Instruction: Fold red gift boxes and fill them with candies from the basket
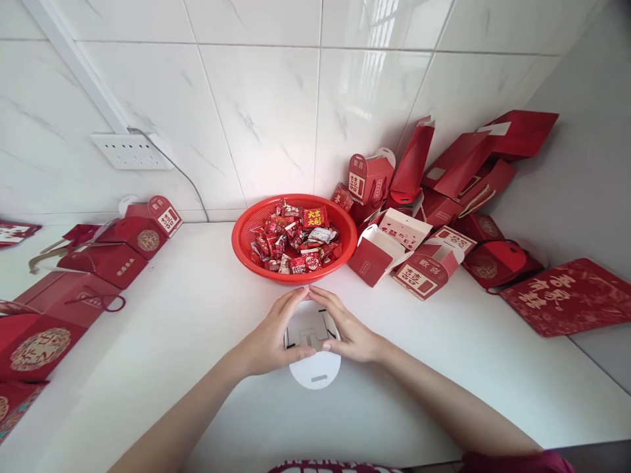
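A small white paper box with a rounded flap toward me rests on the white table. My left hand curls round its left side and my right hand round its right side, fingertips meeting over the top. Both hands press on the box. Just beyond it stands a red plastic basket filled with several wrapped candies.
Folded red gift boxes and red paper bags pile up at the back right corner. More red boxes line the left edge. A wall socket with a cable sits on the tiled wall.
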Demonstrator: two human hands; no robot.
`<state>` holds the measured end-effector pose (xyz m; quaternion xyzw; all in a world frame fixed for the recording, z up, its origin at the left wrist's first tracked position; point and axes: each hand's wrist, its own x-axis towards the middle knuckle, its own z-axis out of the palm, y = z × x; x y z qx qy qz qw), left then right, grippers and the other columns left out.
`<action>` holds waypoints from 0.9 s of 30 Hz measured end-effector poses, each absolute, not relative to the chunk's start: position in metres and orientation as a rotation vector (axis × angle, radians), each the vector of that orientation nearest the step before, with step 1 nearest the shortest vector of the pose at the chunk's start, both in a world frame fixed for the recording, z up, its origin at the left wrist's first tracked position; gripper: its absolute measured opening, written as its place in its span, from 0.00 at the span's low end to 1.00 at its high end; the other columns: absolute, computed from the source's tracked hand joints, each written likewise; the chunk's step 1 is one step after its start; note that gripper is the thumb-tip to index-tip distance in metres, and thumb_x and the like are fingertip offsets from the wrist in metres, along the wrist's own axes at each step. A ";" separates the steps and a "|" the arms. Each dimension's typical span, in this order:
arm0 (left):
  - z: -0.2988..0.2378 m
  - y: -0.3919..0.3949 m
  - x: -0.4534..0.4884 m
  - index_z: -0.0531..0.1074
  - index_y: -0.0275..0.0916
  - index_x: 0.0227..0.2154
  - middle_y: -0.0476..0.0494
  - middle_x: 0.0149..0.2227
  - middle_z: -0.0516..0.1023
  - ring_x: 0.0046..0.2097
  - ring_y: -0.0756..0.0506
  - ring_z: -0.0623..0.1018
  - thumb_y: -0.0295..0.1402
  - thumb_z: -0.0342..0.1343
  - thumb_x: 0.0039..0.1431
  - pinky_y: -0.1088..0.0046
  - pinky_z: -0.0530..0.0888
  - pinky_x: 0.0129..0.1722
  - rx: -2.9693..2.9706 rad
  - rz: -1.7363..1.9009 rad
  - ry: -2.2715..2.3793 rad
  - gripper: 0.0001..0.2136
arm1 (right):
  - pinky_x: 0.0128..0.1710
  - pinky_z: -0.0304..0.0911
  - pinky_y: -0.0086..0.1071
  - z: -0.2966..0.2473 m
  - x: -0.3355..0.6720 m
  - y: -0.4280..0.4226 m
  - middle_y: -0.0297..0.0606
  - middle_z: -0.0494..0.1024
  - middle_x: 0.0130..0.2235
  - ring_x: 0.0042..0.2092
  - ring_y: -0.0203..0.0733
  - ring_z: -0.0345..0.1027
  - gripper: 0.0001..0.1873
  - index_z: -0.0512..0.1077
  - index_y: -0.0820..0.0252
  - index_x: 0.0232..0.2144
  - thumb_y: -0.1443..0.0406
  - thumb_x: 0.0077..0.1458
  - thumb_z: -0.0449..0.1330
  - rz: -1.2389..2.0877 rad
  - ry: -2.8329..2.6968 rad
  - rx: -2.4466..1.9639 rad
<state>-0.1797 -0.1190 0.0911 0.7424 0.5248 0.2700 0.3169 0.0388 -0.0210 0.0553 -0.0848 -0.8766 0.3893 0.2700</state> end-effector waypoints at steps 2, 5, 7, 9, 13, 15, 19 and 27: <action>0.071 -0.121 -0.181 0.39 0.48 0.69 0.37 0.71 0.41 0.70 0.30 0.45 0.57 0.59 0.53 0.46 0.50 0.67 1.995 0.920 1.262 0.48 | 0.67 0.39 0.52 0.036 0.039 -0.023 0.52 0.39 0.70 0.70 0.57 0.33 0.56 0.37 0.59 0.70 0.35 0.53 0.52 1.112 -2.263 -0.256; 0.048 -0.122 -0.181 0.37 0.46 0.69 0.34 0.71 0.32 0.69 0.24 0.39 0.59 0.65 0.42 0.39 0.46 0.65 2.050 1.084 1.148 0.58 | 0.67 0.36 0.54 0.015 0.036 -0.024 0.52 0.34 0.71 0.70 0.60 0.29 0.67 0.30 0.57 0.70 0.34 0.44 0.60 1.155 -2.235 -0.252; 0.039 -0.122 -0.179 0.33 0.47 0.69 0.33 0.71 0.30 0.69 0.23 0.41 0.55 0.68 0.41 0.37 0.47 0.64 2.031 1.145 1.158 0.61 | 0.67 0.38 0.53 0.006 0.033 -0.025 0.51 0.32 0.70 0.70 0.59 0.30 0.71 0.25 0.53 0.69 0.37 0.42 0.66 1.197 -2.214 -0.244; 0.035 -0.122 -0.176 0.31 0.50 0.69 0.34 0.70 0.33 0.69 0.24 0.46 0.50 0.69 0.43 0.38 0.52 0.64 1.970 1.194 1.181 0.60 | 0.66 0.41 0.53 0.002 0.031 -0.026 0.52 0.34 0.70 0.70 0.58 0.34 0.73 0.21 0.50 0.68 0.42 0.42 0.69 1.263 -2.169 -0.247; 0.036 -0.123 -0.174 0.29 0.54 0.68 0.36 0.69 0.42 0.68 0.28 0.51 0.49 0.69 0.43 0.43 0.57 0.64 1.782 1.188 1.200 0.60 | 0.63 0.50 0.51 -0.001 0.028 -0.028 0.53 0.47 0.66 0.66 0.55 0.49 0.74 0.18 0.48 0.67 0.47 0.42 0.72 1.371 -2.123 -0.333; 0.037 -0.123 -0.176 0.27 0.56 0.67 0.36 0.67 0.47 0.67 0.30 0.55 0.51 0.69 0.43 0.44 0.60 0.63 1.680 1.174 1.190 0.61 | 0.61 0.52 0.51 0.000 0.026 -0.030 0.53 0.51 0.65 0.64 0.55 0.53 0.75 0.17 0.49 0.67 0.47 0.41 0.72 1.366 -2.141 -0.376; 0.037 -0.125 -0.184 0.30 0.55 0.68 0.36 0.64 0.57 0.63 0.32 0.64 0.51 0.71 0.40 0.48 0.66 0.59 1.568 1.162 1.138 0.61 | 0.61 0.52 0.53 0.004 0.022 -0.035 0.53 0.53 0.64 0.64 0.55 0.53 0.75 0.16 0.48 0.67 0.46 0.42 0.71 1.285 -2.180 -0.431; 0.039 -0.125 -0.186 0.51 0.44 0.60 0.33 0.60 0.63 0.61 0.33 0.66 0.43 0.71 0.44 0.53 0.68 0.57 1.511 1.147 1.091 0.44 | 0.61 0.55 0.49 0.012 0.022 -0.042 0.52 0.55 0.63 0.62 0.52 0.56 0.69 0.19 0.54 0.68 0.49 0.48 0.68 1.245 -2.180 -0.503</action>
